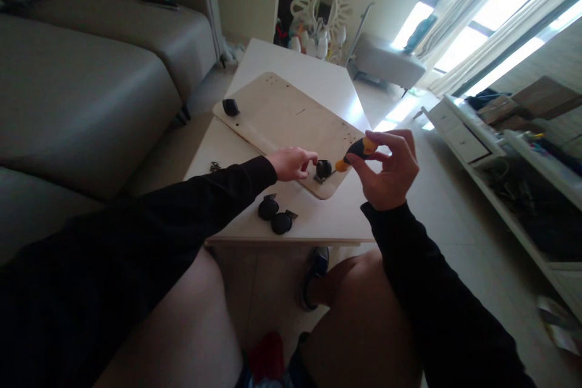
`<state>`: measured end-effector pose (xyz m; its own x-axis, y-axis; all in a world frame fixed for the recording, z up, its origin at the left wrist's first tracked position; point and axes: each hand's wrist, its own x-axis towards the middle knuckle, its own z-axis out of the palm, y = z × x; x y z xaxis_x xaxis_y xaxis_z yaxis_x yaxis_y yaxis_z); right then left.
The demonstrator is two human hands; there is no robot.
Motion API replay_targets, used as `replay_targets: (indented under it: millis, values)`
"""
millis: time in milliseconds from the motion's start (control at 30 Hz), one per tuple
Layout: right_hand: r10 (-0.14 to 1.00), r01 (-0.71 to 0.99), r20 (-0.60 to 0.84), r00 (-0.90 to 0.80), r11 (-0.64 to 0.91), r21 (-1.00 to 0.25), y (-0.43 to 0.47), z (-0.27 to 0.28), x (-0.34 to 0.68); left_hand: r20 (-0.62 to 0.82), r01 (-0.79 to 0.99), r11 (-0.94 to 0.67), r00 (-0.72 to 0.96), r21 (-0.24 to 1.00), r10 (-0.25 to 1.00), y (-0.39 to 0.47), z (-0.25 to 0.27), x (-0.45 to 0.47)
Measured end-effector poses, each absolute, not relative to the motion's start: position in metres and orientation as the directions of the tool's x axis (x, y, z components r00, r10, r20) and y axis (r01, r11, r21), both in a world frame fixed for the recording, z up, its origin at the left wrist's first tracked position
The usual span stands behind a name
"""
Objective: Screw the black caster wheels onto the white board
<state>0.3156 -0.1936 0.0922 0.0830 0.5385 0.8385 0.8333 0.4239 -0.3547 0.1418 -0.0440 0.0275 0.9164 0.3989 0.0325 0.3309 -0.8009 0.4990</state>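
Right grip (390,171) clasps the screwdriver (356,150) at the board's (286,124) near caster (324,168); left grip (291,163) beside it, whether holding anything unclear

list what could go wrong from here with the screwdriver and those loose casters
The screwdriver in the right hand could slip and jab the left hand, whose fingers are close to the caster on the board.
A loose caster near the edge of the table might get knocked off.
The left sleeve might scatter the small dark pieces beside it.
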Motion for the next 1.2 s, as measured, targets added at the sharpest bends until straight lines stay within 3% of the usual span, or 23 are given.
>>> replay_targets:
  millis: [1200]
  values:
    - [0.574, 0.844, 0.817, 0.052, 0.412, -0.343, -0.1935, 0.0953, 0.314, 0.051, 0.279, -0.821, 0.936, 0.498, 0.349, -0.0422, 0.02, 0.1408]
